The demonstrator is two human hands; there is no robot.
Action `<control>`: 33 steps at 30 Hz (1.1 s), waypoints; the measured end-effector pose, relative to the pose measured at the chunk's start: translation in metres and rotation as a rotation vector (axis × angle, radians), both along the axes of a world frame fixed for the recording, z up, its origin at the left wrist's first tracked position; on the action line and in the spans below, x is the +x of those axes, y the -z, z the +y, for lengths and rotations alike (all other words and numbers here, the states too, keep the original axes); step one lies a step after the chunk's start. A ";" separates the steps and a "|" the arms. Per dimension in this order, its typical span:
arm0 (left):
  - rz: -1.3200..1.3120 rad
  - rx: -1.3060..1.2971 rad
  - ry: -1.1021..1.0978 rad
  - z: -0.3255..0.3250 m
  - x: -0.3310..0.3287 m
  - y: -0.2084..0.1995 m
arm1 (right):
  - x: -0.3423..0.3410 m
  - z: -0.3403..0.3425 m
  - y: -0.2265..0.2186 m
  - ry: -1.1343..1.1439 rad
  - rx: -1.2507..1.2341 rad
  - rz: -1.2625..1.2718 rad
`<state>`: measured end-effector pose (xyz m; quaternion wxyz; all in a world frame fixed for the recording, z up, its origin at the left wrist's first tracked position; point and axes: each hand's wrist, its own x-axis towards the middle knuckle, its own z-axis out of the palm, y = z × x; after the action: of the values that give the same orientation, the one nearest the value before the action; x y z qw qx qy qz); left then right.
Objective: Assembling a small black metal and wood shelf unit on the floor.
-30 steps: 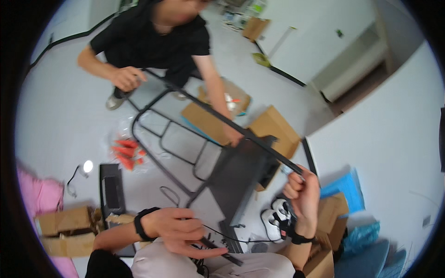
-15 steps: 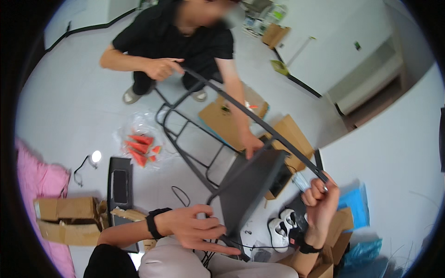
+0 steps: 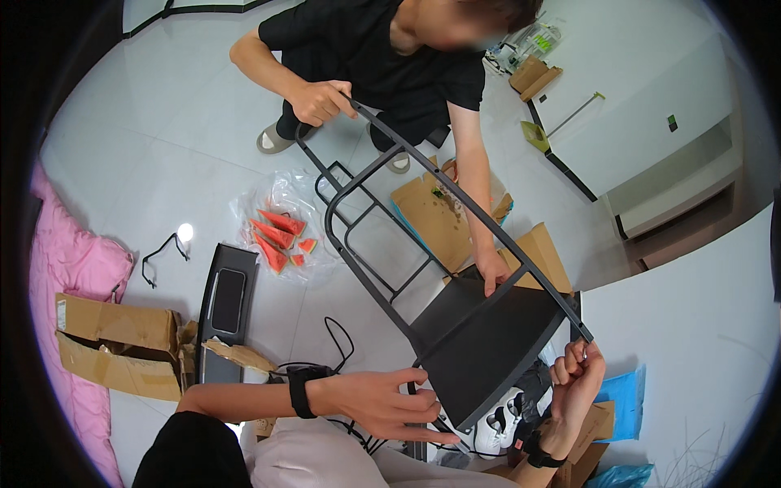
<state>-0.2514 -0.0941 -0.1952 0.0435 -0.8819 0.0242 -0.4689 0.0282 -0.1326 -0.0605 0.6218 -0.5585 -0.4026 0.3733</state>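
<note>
A black metal frame (image 3: pixel 370 172) of tubes, with a dark flat panel (image 3: pixel 496 346) at its near end, is held tilted between me and a person facing me. My right hand (image 3: pixel 576 376) is closed round the near right tube end. At the lower near corner, my left hand (image 3: pixel 378 404) grips the frame with its fingers partly spread; the panel's corner hides part of the contact. Opposite, one of the other person's hands (image 3: pixel 321 102) holds the far tube end, and their other hand (image 3: pixel 493 268) rests on the panel's far edge.
Watermelon slices (image 3: pixel 278 234) lie on clear plastic at the left. A phone (image 3: pixel 228 301) rests on a dark panel beside a torn cardboard box (image 3: pixel 122 342) and pink cloth (image 3: pixel 77 252). White shoes (image 3: pixel 492 431), cardboard and a blue package (image 3: pixel 625 398) sit at the lower right.
The frame has shifted right and slightly down in view, its panel turned to show more of its flat face. My hands keep hold; the other person appears closer.
</note>
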 end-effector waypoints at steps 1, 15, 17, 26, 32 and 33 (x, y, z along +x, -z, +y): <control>0.007 -0.003 -0.008 0.000 0.003 0.003 | -0.001 0.001 0.000 -0.002 0.002 -0.004; -0.026 -0.092 -0.036 -0.005 0.014 0.013 | 0.046 -0.029 0.055 -0.222 -0.158 0.774; -0.026 -0.101 -0.039 -0.006 0.015 0.012 | 0.047 -0.027 0.053 -0.165 -0.209 0.771; -0.083 -0.134 -0.076 -0.014 0.015 0.014 | -0.016 -0.020 0.021 -0.128 -0.135 -0.290; -0.108 -0.195 -0.079 -0.015 0.018 0.015 | -0.028 -0.065 0.033 -0.270 -0.225 -0.754; -0.079 -0.224 -0.068 -0.017 0.017 0.019 | -0.029 -0.069 0.033 -0.238 -0.253 -0.748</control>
<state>-0.2341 -0.1114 -0.2139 -0.0387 -0.8623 -0.0601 -0.5013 -0.0013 -0.2011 -0.0939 0.3114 -0.6774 -0.6136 0.2602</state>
